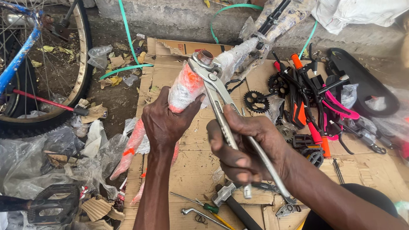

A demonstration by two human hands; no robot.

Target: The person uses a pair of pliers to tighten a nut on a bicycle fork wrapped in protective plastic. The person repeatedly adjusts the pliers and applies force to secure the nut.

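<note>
1. Outdoor repair spot: flattened cardboard sheet (189, 173) on dirt, concrete step (168, 9) behind, blue bike with its wheel (74, 76) at far left
2. Left hand (164, 125) wrapped tight round an orange fork (183, 90), still in clear plastic wrap; fork angled up, steerer tube end (205, 57) pointing away toward the step, legs trailing down past the wrist to the cardboard
3. Right hand (245, 150) clenched on both handles of the slip-joint pliers (223, 113); jaws sit on the fitting at the steerer top, touching it
4. Progress, my read: pliers are seated on the ring at the tube end but it looks still in place, so loosening or tightening is mid-way at best. Can't tell which direction
5. Wrap not yet off the fork; legs fully covered
6. Right of the hands: heap of unfitted parts, chainring (255, 101), orange and pink levers (309, 107), black chain guard (365, 82). Plenty left to assemble, I'd judge
7. Near edge: hammer (234, 204), screwdriver (206, 207), small wrench (212, 220) lying idle; black pedal (52, 203) at left among plastic bags
</note>
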